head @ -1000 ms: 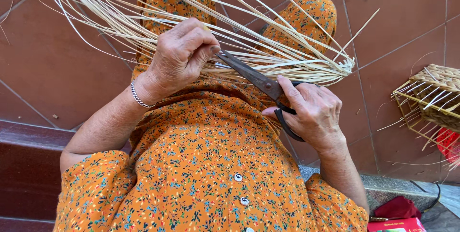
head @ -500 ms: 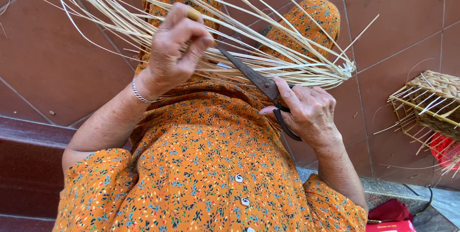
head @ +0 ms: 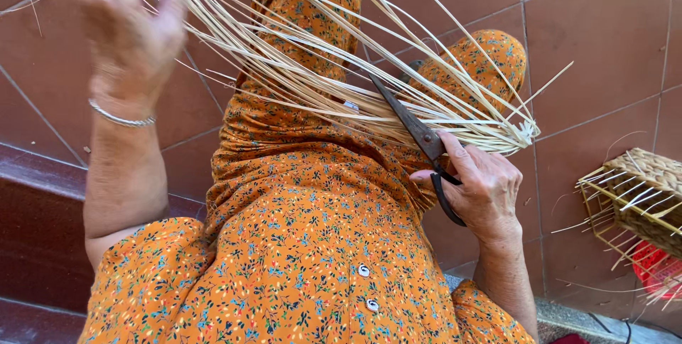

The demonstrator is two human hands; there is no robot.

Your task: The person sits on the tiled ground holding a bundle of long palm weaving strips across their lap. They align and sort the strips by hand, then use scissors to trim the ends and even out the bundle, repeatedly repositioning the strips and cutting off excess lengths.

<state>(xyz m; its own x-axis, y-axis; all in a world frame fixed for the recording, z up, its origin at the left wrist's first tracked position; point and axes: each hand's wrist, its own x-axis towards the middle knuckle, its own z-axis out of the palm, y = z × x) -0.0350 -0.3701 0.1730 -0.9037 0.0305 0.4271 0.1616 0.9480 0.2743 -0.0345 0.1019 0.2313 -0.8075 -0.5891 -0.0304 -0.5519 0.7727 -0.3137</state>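
Observation:
A bundle of pale cane strands (head: 334,81) fans out over my lap in orange flowered cloth (head: 298,244); its bound end sits at the right. My right hand (head: 483,187) is closed around the black handles of dark metal scissors (head: 415,127), whose blades point up-left into the strands. My left hand (head: 131,28) is raised at the upper left, blurred, with fingers spread and nothing in it, just beside the outer strands. A silver bangle (head: 121,120) circles that wrist.
A half-woven basket (head: 639,195) with loose spokes stands at the right on the red-brown tiled floor (head: 590,45). Something red (head: 657,269) lies under it. A dark red step (head: 35,244) runs along the left.
My left hand let go of the strands near the scissor blades and swung up and to the left, now open. The scissors and right hand stayed almost in place.

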